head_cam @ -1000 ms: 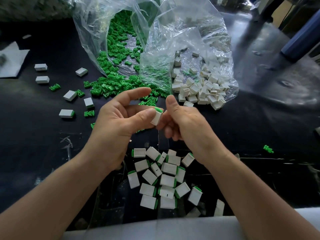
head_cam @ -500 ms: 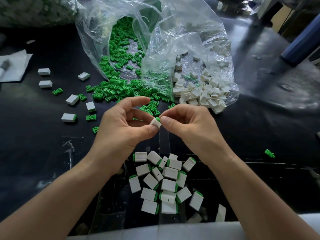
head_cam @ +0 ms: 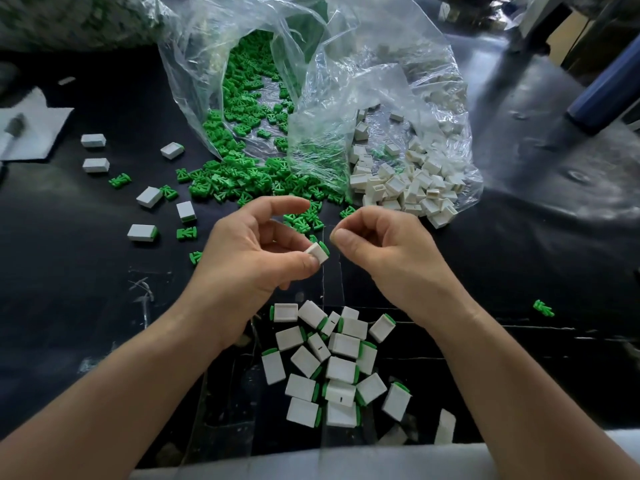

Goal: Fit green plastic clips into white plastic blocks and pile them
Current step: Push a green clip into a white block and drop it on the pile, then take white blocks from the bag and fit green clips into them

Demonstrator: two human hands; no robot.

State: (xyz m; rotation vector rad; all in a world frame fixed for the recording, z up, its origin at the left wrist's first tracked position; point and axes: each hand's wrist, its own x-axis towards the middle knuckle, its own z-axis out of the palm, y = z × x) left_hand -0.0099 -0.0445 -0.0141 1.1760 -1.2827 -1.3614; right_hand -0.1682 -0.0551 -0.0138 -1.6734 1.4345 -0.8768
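left hand (head_cam: 256,258) pinches fitted block (head_cam: 317,252); right hand (head_cam: 381,247) curled, empty. pile (head_cam: 341,368) lower centre done; many loose clips (head_cam: 242,109), blocks (head_cam: 415,188) left upper centre.

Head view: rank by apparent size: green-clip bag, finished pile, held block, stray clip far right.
1. green-clip bag
2. finished pile
3. held block and stray clip look about alike; not ranked.

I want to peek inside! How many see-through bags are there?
2: the bag of green clips, and the bag of white blocks right of it. A blurry heap top left may be another.
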